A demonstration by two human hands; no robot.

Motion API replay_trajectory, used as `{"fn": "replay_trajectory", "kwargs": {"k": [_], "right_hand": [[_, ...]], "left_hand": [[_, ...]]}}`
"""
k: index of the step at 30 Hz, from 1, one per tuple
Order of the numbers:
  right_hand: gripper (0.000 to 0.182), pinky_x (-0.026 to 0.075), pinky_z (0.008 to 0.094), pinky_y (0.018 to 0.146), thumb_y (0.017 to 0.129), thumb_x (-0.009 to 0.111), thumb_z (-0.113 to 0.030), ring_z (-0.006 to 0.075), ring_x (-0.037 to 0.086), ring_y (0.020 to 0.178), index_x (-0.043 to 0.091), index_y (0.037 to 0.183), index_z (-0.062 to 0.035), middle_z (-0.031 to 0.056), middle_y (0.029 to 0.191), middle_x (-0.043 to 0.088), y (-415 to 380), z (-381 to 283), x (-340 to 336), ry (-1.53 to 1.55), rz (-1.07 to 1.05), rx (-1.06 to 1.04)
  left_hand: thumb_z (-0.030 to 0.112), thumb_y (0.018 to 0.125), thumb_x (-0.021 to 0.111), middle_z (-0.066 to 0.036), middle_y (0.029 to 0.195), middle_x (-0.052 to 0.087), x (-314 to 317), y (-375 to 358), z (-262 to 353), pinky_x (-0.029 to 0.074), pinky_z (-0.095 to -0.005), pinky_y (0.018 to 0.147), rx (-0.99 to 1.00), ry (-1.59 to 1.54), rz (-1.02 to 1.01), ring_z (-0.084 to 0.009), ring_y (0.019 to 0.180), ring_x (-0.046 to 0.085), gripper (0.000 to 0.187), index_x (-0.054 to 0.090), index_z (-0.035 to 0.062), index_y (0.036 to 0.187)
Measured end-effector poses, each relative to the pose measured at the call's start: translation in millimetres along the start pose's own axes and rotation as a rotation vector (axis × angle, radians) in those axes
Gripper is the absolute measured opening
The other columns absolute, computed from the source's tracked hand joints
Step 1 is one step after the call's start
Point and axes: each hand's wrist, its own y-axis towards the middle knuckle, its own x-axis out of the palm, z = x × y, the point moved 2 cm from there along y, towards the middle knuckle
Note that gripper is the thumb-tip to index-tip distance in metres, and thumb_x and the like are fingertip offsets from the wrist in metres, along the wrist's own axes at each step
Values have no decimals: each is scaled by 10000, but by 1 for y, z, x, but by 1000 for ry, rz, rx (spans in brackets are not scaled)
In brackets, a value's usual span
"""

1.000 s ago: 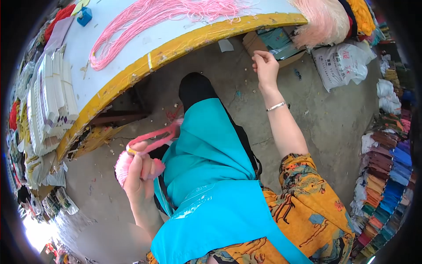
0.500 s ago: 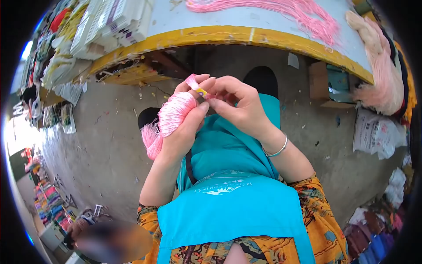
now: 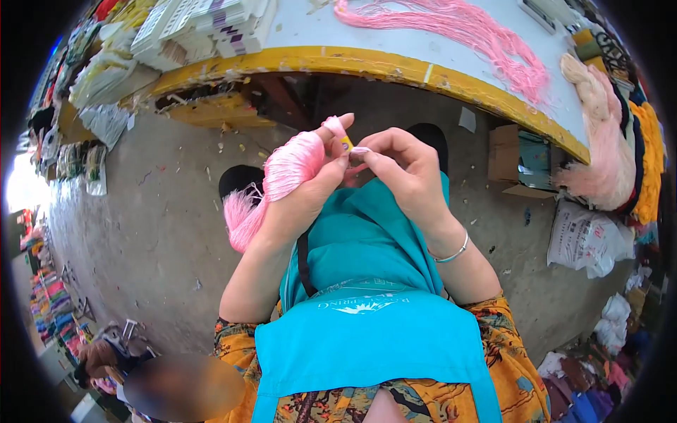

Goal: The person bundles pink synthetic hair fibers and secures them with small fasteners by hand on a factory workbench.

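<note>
My left hand (image 3: 305, 202) is closed around a bundle of pink thread skeins (image 3: 292, 168), whose loose ends hang past the wrist side. A thinner pink strand loops over its raised index finger and passes through a small yellow paper band (image 3: 346, 143). Thumb and fingertips of my right hand (image 3: 409, 175) pinch the pink thread end (image 3: 360, 150) just beside that band. Both hands are held close together above my turquoise apron (image 3: 374, 345). Part of the thread between them is hidden by the fingers.
Ahead is a white table with a yellow edge (image 3: 317, 56), bearing long pink thread (image 3: 451, 32) and stacked white cards (image 3: 204, 32). At right are pale hanks (image 3: 599, 120), a cardboard box (image 3: 504, 158) and a white sack (image 3: 589, 240). Another person (image 3: 106, 359) is at lower left.
The left index finger has straightened upward, with the pink loop and yellow band now nearer upright. The right hand has shifted slightly right and down, its pinched thread end more exposed. The view has turned slightly.
</note>
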Motion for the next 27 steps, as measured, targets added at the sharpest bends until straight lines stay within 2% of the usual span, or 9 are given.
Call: {"fn": "replay_trajectory", "kwargs": {"k": [3,4,8,13,17,19,20,25,27], "right_hand": [[68,518,243,657,894,561,-39,117,615,721,604,900,13,75,843,643,1,-2,2,68,-46,61],[64,499,238,658,894,575,-54,82,574,736,601,895,4,38,808,622,2,-1,5,42,12,-2],[92,479,245,639,891,596,-83,58,558,746,595,896,8,30,773,619,-3,-18,-1,-41,-33,8],[98,495,314,612,834,609,-78,150,632,665,601,843,19,111,705,660,-4,-29,-9,-89,23,47],[166,485,329,592,846,612,-138,200,628,617,605,768,8,130,651,629,-5,-35,-15,-110,22,36],[242,465,293,551,888,602,-184,179,600,563,616,724,-7,127,624,609,-6,-38,-16,-508,-28,-16],[337,445,345,515,890,616,-263,278,567,527,584,644,-34,141,570,550,-5,-33,-13,-532,33,-124],[347,453,387,479,847,640,-314,285,581,521,556,593,-93,106,543,545,3,-22,5,-863,174,-521],[325,459,403,466,821,641,-320,288,601,523,565,582,-114,103,539,557,2,-26,7,-921,172,-635]], "left_hand": [[68,884,568,8,799,568,-4,4,-9,449,-222,589,-12,199,-52,-49,663,507,207,609,1,1076],[96,898,552,16,785,560,3,1,1,392,-185,519,-200,58,-53,-35,622,487,184,617,18,1051],[32,881,510,17,722,536,12,-2,-4,369,-173,504,-160,10,-10,-27,586,474,127,614,-7,942],[87,906,441,28,591,435,7,-3,-15,248,-202,464,-341,-343,-197,-46,453,297,165,556,-3,983],[206,984,473,59,588,364,3,-3,-12,260,-217,440,-326,-222,-209,-41,440,273,199,566,38,929],[244,1007,474,71,587,338,1,-3,-15,254,-211,445,-309,-174,-220,-32,453,272,238,566,47,910],[220,1007,482,70,592,350,3,-3,-15,239,-212,445,-278,-125,-166,-30,463,269,221,569,51,894],[214,1009,500,83,622,372,0,-6,-45,232,-199,480,-392,11,-24,-13,537,317,186,573,122,864],[221,1003,507,82,628,377,-1,-8,-49,240,-201,492,-388,-126,-44,-11,570,334,187,557,120,855]]}}
